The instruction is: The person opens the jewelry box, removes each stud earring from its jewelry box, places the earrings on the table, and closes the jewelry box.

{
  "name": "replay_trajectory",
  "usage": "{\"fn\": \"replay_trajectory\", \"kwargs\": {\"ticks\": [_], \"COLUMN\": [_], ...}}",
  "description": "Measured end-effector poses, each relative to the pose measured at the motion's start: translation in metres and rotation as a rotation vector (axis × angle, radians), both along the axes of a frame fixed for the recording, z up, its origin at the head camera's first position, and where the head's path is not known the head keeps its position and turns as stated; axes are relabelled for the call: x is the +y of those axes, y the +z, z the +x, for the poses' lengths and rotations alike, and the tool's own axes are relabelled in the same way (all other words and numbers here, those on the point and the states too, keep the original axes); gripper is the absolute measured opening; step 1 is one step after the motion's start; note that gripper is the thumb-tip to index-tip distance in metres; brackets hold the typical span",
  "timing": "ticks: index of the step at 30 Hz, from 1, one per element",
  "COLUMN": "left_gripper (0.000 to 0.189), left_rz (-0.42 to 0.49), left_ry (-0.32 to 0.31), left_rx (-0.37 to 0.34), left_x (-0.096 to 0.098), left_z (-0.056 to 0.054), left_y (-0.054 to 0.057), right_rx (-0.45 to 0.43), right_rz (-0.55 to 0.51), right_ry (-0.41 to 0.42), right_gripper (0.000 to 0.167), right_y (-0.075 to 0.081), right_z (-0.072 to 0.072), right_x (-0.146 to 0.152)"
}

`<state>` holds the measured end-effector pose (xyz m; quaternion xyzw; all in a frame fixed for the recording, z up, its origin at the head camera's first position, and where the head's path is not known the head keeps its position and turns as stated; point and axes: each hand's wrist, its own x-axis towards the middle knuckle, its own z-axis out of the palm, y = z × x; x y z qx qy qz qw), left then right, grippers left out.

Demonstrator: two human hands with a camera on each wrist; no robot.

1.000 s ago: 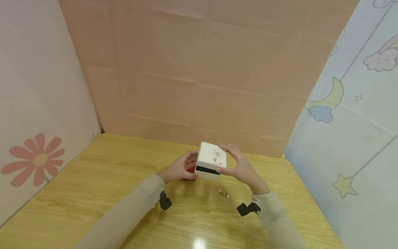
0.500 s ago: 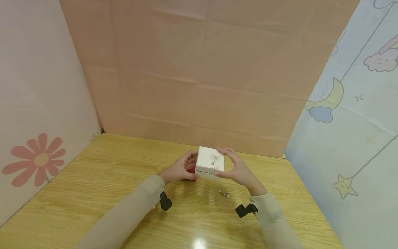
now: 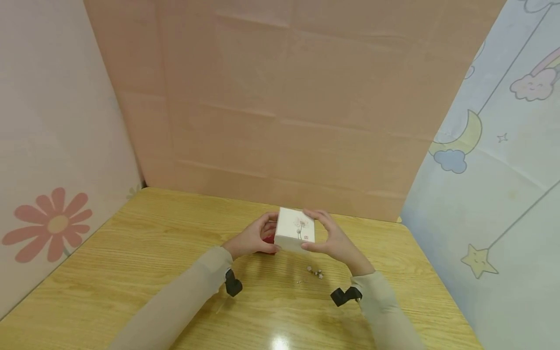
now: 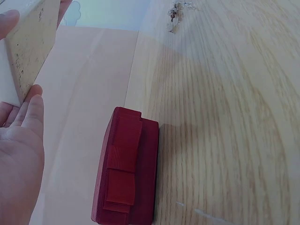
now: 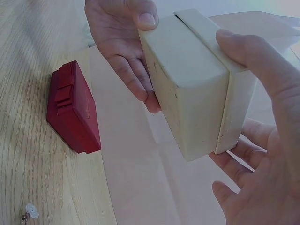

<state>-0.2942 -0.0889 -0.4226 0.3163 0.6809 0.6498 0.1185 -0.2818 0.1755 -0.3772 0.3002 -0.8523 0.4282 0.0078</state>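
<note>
Raised over the table is a white box (image 3: 294,229) with a flower drawing on its lid, held between both hands. My left hand (image 3: 250,239) grips the lower part from the left, its thumb (image 5: 146,19) on one side face. From the right, my right hand (image 3: 339,245) pinches the lid (image 5: 234,96), thumb on the near edge and fingers on the far one. The lid sits on the base, with a thin seam and a small dark gap at one corner in the right wrist view. The box's inside is hidden.
A red box (image 5: 72,110) with a ribbon bow stands on the wooden table (image 3: 175,218) behind my left hand. A small piece of jewellery with whitish flowers (image 3: 316,272) lies nearer, beside a tiny pale bit (image 3: 299,282). A pinkish backdrop (image 3: 280,121) rises behind the table.
My right hand has moved down and slightly left with the lid. The dark opening between lid and base narrowed to a thin line, then closed up in the head view. The left hand stayed put.
</note>
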Motion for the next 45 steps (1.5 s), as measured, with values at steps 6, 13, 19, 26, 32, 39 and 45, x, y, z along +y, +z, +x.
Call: {"fn": "replay_trajectory", "kwargs": {"ticks": [6, 13, 19, 26, 32, 39, 45], "left_gripper": [0.084, 0.086, 0.089, 0.093, 0.093, 0.092, 0.092], "left_rz": [-0.004, -0.009, 0.001, 0.016, 0.019, 0.018, 0.022], "left_ry": [-0.005, 0.009, -0.001, 0.011, 0.024, 0.034, 0.036], "left_rx": [-0.008, -0.018, -0.022, -0.049, -0.052, -0.056, -0.045], "left_x": [0.0004, 0.0001, 0.0011, 0.0018, 0.0022, 0.0026, 0.0021], "left_z": [0.0006, 0.0003, -0.0004, -0.0006, -0.0005, 0.0002, 0.0001], "left_y": [-0.0004, -0.0007, -0.0009, -0.0006, -0.0011, -0.0011, -0.0026], "right_rx": [-0.008, -0.013, -0.014, -0.029, -0.037, -0.046, -0.053], "right_rz": [0.003, 0.029, 0.036, 0.049, 0.047, 0.061, 0.067], "right_ry": [0.019, 0.015, 0.014, 0.004, 0.015, 0.009, 0.023], "right_gripper": [0.082, 0.085, 0.084, 0.083, 0.084, 0.085, 0.086], "right_y": [-0.0019, 0.0021, -0.0041, -0.0071, -0.0068, -0.0057, -0.0064], "right_z": [-0.0015, 0.003, -0.0017, -0.0034, -0.0019, 0.0005, -0.0012], "right_x": [0.0002, -0.0033, 0.0008, 0.002, 0.002, 0.0022, 0.0035]}}
